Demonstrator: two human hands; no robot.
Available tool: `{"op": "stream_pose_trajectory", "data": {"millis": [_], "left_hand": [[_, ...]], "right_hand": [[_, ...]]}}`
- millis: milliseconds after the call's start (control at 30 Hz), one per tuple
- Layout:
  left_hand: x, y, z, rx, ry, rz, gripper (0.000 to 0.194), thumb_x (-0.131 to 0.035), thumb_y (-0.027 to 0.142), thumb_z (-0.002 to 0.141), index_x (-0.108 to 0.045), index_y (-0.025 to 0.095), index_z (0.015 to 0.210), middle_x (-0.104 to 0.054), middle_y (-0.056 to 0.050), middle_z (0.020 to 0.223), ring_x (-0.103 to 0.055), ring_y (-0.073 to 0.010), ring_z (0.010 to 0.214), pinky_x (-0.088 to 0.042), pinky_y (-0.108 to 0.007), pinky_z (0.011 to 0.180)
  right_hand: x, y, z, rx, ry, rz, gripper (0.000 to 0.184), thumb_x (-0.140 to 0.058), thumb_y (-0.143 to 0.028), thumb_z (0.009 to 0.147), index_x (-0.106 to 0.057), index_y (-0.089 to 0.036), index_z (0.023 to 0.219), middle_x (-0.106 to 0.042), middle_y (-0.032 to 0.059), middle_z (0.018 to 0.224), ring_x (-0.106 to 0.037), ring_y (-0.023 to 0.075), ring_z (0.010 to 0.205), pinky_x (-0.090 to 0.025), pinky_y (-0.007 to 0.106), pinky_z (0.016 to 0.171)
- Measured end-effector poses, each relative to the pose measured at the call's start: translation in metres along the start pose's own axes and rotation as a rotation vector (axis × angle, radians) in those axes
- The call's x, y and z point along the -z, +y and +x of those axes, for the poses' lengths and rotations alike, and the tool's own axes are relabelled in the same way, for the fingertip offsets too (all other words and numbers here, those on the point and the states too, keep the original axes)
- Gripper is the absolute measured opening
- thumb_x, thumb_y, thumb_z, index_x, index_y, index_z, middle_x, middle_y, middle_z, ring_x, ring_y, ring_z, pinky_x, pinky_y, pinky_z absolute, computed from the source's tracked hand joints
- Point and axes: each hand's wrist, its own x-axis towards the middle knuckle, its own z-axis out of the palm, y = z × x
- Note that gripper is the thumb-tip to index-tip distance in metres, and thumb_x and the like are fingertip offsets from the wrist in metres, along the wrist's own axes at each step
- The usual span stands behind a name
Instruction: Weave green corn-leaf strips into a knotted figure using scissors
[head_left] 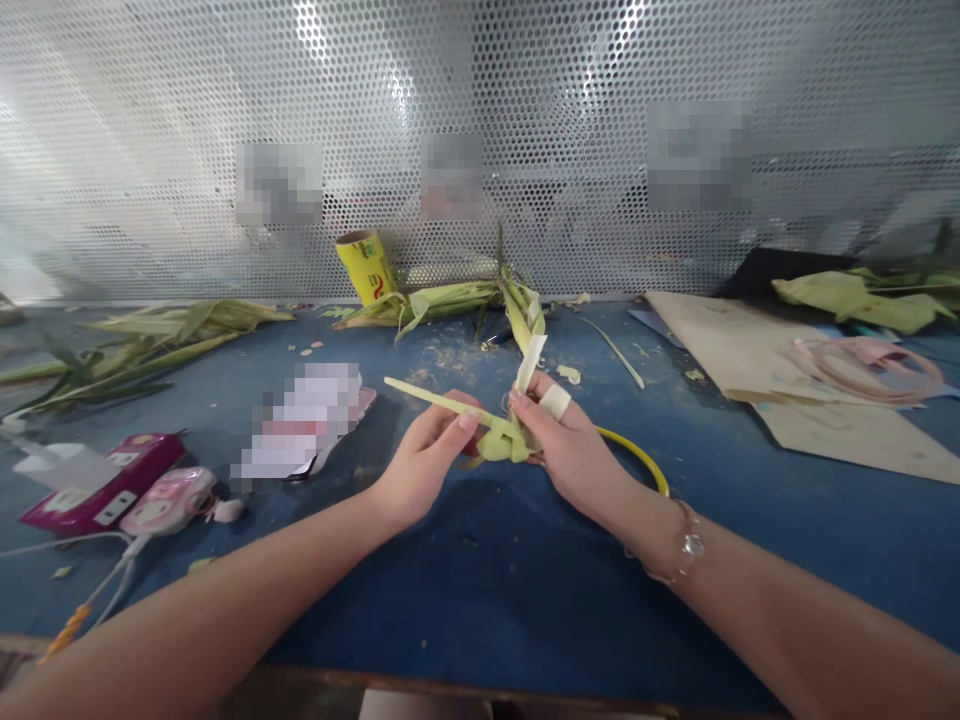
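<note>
Bare forearms come in closest to me, the left one [255,590] from the lower left corner and the right one [795,600] from the lower right, with a thin bracelet [692,546] just behind the right grip [576,452]. I have the left grip [424,462] pinched, thumb on top, on a long pale strip [424,394] whose free end points up and away to the left. Between the two grips sits the folded green husk [504,443], and I see the right grip closed on its other side, with pale ends sticking up past the fingers. Just behind that grip, a yellow hoop [646,460] curves out over the blue worktop [465,600]. Beyond both grips I make out corn husks [442,302] and a tilted yellow tube [366,270]. Well left of the left grip lie a purple power strip [105,497] and a pink case [169,500]; well right of the right grip, a pink coil [934,380] rests on brown sheets [720,350].
</note>
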Motion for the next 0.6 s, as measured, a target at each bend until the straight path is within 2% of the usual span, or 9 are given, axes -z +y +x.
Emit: {"op": "stream_pose_trajectory", "data": {"millis": [100,200,300,367,433,600], "left_hand": [[-0.007,0.002,0.000,0.059,0.056,-0.099,0.028,-0.051,0.045,0.079,-0.050,0.017,0.074,-0.045,0.004,0.057,-0.046,-0.0084,0.053,-0.041,-0.021,0.051],[-0.013,0.002,-0.002,0.150,0.092,-0.165,0.026,-0.044,0.043,0.084,-0.042,0.019,0.071,-0.042,0.006,0.052,-0.045,-0.0076,0.043,-0.039,-0.020,0.042],[-0.015,0.001,-0.005,0.150,0.117,-0.193,0.027,-0.037,0.045,0.087,-0.037,0.022,0.073,-0.034,0.009,0.045,-0.032,-0.0055,0.031,-0.027,-0.018,0.032],[-0.014,0.000,-0.006,0.107,0.149,-0.171,0.028,-0.036,0.046,0.087,-0.035,0.022,0.072,-0.028,0.010,0.044,-0.025,-0.0047,0.030,-0.022,-0.017,0.031],[-0.013,-0.001,-0.007,0.079,0.170,-0.121,0.028,-0.037,0.045,0.088,-0.035,0.022,0.071,-0.027,0.009,0.046,-0.025,-0.0049,0.033,-0.022,-0.018,0.032],[-0.008,-0.005,-0.007,-0.059,0.150,0.080,0.026,-0.035,0.039,0.089,-0.036,0.022,0.070,-0.027,0.008,0.049,-0.028,-0.0065,0.040,-0.025,-0.019,0.039]], "right_hand": [[-0.002,-0.002,-0.003,0.085,-0.005,-0.215,0.016,-0.047,-0.035,0.085,-0.046,-0.020,0.077,-0.035,-0.0064,0.061,-0.035,0.0083,0.053,-0.032,0.022,0.049],[-0.005,-0.005,-0.007,0.218,0.069,-0.393,0.018,-0.047,-0.030,0.085,-0.044,-0.020,0.070,-0.038,-0.0050,0.061,-0.037,0.0094,0.056,-0.033,0.024,0.052],[-0.008,-0.007,-0.010,0.327,0.144,-0.485,0.017,-0.048,-0.027,0.084,-0.046,-0.019,0.069,-0.044,-0.0035,0.063,-0.041,0.0102,0.058,-0.034,0.025,0.056],[-0.009,-0.008,-0.011,0.328,0.164,-0.442,0.016,-0.049,-0.027,0.084,-0.049,-0.019,0.070,-0.048,-0.0035,0.063,-0.043,0.0098,0.059,-0.036,0.025,0.056],[-0.009,-0.007,-0.011,0.299,0.180,-0.335,0.017,-0.050,-0.028,0.084,-0.050,-0.019,0.070,-0.050,-0.0043,0.061,-0.045,0.0089,0.057,-0.037,0.023,0.055],[-0.012,0.001,-0.008,0.161,0.235,-0.025,0.024,-0.052,-0.036,0.083,-0.045,-0.021,0.067,-0.042,-0.0079,0.050,-0.038,0.0065,0.044,-0.033,0.019,0.041]]}}
